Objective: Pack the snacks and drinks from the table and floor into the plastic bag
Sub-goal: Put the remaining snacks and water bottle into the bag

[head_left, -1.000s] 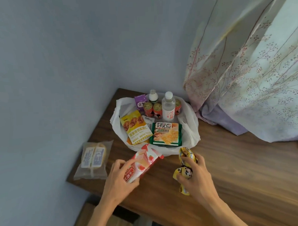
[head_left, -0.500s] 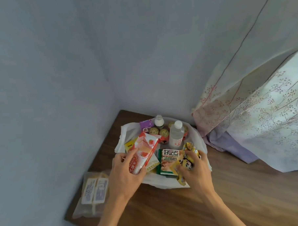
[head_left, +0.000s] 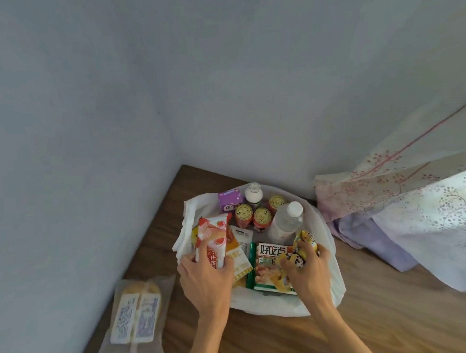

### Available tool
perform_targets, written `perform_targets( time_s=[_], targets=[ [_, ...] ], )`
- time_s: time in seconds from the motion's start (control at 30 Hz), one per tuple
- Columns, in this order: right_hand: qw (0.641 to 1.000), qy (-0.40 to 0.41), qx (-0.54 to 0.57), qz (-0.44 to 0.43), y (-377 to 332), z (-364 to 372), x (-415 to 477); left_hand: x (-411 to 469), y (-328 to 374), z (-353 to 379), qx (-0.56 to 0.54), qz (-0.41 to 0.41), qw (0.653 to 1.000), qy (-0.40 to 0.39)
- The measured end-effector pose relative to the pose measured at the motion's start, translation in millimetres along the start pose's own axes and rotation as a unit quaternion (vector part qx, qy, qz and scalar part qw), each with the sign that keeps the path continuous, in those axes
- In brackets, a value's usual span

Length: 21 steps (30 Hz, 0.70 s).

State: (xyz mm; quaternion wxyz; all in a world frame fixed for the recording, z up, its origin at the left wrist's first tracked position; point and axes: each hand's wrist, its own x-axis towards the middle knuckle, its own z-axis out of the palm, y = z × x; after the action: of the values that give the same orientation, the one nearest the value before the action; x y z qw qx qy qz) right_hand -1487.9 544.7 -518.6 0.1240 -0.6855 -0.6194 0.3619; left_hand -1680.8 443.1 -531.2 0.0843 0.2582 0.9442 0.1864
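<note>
I see both hands reaching forward over the near rim of the white plastic bag (head_left: pixel 335 284), which lies open on the wooden table (head_left: pixel 393 316) in the corner of the walls. My left hand (head_left: pixel 204 279) grips the lower end of a pink strawberry wafer pack (head_left: pixel 212 238), fingers wrapped round it, holding it upright and tilted inside the bag's left side. My right hand (head_left: pixel 305 269) is clenched on a crumpled yellow snack packet (head_left: pixel 303 244) at the bag's right side, directly above a green cracker pack (head_left: pixel 268 268) that lies flat inside. Beside the wafer pack, inside the bag, lies a yellow-and-white sachet (head_left: pixel 239 258). At the bag's far side stand a purple carton (head_left: pixel 229 200), three red cans (head_left: pixel 255 215), a small white-capped bottle (head_left: pixel 253 192) and a larger clear bottle (head_left: pixel 284 222) leaning toward the cans. Left of the bag, on the table's edge, a clear bag of bread (head_left: pixel 135 319) lies outside it. Right of the bag, a flowered curtain (head_left: pixel 415 221) drapes onto the table.
</note>
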Motion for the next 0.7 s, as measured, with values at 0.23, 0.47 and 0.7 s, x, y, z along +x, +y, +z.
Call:
perform_targets(
  time_s=[0.23,0.47,0.7],
  targets=[
    [1.0,-0.003,-0.012,-0.014,-5.0,7.9,21.3,23.1,12.6,30.4,-0.014,-0.026,1.0,0.0],
    [0.998,-0.043,-0.037,-0.02,-2.7,6.3,30.1,19.8,9.3,32.9,-0.019,0.011,0.999,-0.028],
    [0.986,-0.107,-0.11,-0.058,-18.0,-17.1,11.3,9.4,0.3,-17.3,-0.026,0.053,0.976,-0.208]
  ],
)
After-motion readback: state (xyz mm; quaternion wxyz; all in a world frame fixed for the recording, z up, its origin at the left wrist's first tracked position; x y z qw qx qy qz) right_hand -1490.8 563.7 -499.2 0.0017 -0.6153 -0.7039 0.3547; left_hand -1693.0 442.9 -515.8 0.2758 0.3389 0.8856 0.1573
